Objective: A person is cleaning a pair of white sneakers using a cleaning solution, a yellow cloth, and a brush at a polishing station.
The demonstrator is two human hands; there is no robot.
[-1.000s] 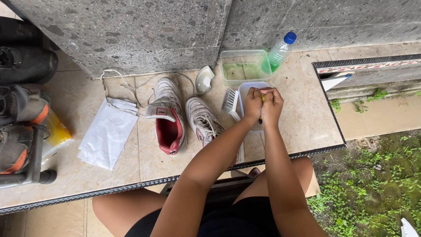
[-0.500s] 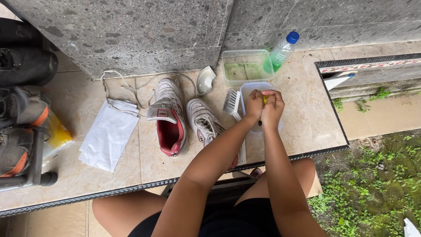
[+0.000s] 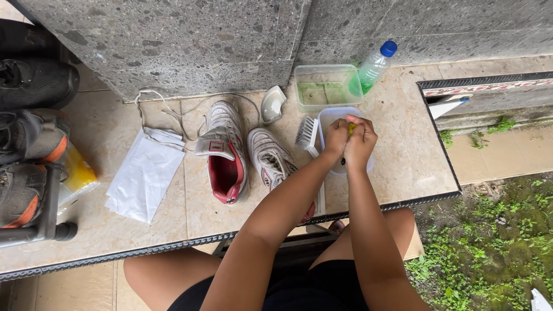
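Looking down through the head camera, I log a beige tiled ledge [image 3: 397, 155] with a dark patterned edge, backed by a speckled grey stone wall [image 3: 173, 40]. Both hands are pressed together over a white tub [image 3: 331, 118] near the ledge's right end: left hand [image 3: 336, 138] and right hand [image 3: 361, 141] are closed as fists around a small yellow item [image 3: 351, 128], with a dark tip showing below them; I cannot tell what it is. A white scrub brush [image 3: 304, 133] lies just beside the tub on its left. Behind the tub sits a clear square container [image 3: 327, 87] with green residue, and a plastic bottle [image 3: 374, 66] with a blue cap and green liquid leans against the wall. Left of the brush lie two worn white shoes [image 3: 224, 152], one with a red lining, laces trailing toward the wall. A small white dish [image 3: 272, 105] is near the wall. Folded white cloth [image 3: 144, 175] lies further left; dark shoes on a rack [image 3: 26, 144] fill the left edge. Moss and weeds [image 3: 495, 242] cover the ground at lower right.
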